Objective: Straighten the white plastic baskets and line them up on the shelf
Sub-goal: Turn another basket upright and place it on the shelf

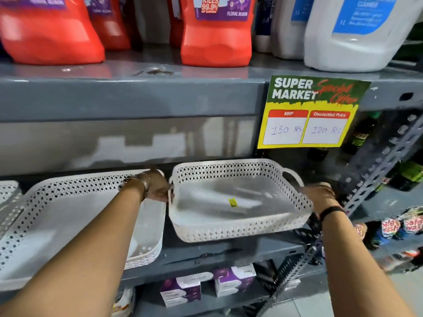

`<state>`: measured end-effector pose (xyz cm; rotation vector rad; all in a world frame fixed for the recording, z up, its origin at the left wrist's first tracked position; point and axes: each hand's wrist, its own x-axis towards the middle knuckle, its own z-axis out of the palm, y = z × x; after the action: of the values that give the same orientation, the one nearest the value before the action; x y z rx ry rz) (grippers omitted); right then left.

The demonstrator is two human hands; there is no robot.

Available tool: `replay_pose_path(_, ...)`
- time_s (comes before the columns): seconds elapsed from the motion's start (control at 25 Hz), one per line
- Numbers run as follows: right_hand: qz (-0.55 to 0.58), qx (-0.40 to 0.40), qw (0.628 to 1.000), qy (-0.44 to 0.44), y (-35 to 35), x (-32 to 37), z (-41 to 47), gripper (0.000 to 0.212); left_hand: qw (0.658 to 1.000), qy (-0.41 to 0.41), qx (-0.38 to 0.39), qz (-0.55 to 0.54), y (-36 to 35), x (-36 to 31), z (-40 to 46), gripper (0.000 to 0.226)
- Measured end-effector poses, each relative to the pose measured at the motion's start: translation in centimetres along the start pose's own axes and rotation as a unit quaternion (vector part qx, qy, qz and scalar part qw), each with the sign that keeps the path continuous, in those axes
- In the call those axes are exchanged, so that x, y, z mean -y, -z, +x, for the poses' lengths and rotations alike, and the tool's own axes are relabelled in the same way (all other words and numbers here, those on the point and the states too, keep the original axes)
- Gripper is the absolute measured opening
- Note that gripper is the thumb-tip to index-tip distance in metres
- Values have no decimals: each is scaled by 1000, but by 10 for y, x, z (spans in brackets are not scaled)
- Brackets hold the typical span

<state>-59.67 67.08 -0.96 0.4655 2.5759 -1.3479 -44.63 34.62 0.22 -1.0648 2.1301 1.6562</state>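
A white perforated plastic basket sits on the grey shelf, turned a little askew, with a yellow sticker inside. My left hand grips its left handle. My right hand is at its right end by the right handle; the hand is blurred and its grip is unclear. A larger white basket lies to the left, under my left forearm. The corner of a third white basket shows at the far left edge.
The shelf above holds red detergent jugs and white bottles. A yellow price sign hangs from its edge above the basket. A perforated metal upright stands close on the right. Purple boxes sit on the shelf below.
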Motion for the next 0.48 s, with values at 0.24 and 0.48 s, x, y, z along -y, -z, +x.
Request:
replay_pose_path(0.24,-164,-46,985,36,-14,-21,-9,14,980,-9,-60,189,-11,2,-2,31)
replay_pose_path(0.48,-192,-53,979,52,-18,-25,-18,27,937,-3,-118,328,-22,-4,-14,50)
